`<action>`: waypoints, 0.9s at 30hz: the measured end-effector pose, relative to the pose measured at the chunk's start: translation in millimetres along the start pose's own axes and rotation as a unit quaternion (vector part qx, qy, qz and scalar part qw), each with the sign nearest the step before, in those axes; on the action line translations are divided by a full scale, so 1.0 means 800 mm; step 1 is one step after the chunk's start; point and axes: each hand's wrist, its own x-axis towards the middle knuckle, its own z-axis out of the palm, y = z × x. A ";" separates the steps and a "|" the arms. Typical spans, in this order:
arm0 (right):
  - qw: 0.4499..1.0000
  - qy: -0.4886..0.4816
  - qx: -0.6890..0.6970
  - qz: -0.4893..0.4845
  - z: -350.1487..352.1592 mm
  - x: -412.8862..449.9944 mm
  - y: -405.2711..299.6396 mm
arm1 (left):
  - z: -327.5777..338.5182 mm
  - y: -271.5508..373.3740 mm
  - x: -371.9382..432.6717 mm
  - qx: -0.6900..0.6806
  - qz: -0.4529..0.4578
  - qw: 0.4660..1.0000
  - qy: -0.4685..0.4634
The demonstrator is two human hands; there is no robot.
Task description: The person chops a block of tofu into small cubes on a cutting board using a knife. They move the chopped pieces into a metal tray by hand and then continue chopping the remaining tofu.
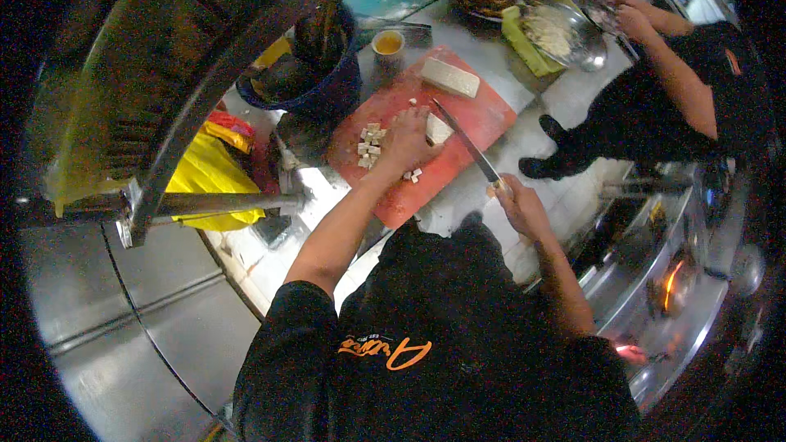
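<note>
A red cutting board (454, 153) lies before me. On it, my left hand (405, 138) grips the end of a short white block (438, 129), tofu or cheese, between fingers and thumb. Small white cubes (369, 146) sit in a cluster to the left of that hand, and a few more cubes (413, 175) lie by the wrist. My right hand (521, 205) holds a kitchen knife (470, 142) by its handle. Its blade slants over the board, just right of the short block. A longer white block (450, 77) rests at the board's far end.
A cup of yellow liquid (388, 44) stands beyond the board, near a dark blue tub (344, 73). At right, a co-worker's hands (635, 15) work beside a metal plate of pale shreds (556, 31). A yellow bag (212, 184) and a metal frame (184, 129) are at left.
</note>
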 end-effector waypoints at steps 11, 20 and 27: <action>0.975 -0.123 -0.115 -0.145 -0.065 0.103 0.029 | 0.038 0.024 0.005 -0.048 -0.156 0.985 0.048; 0.954 -0.171 -0.157 -0.191 -0.082 0.064 0.001 | 0.040 0.037 0.004 -0.047 -0.164 0.980 0.104; 0.943 -0.184 -0.221 -0.167 -0.082 0.050 -0.007 | 0.040 0.036 0.003 -0.068 -0.141 0.981 0.112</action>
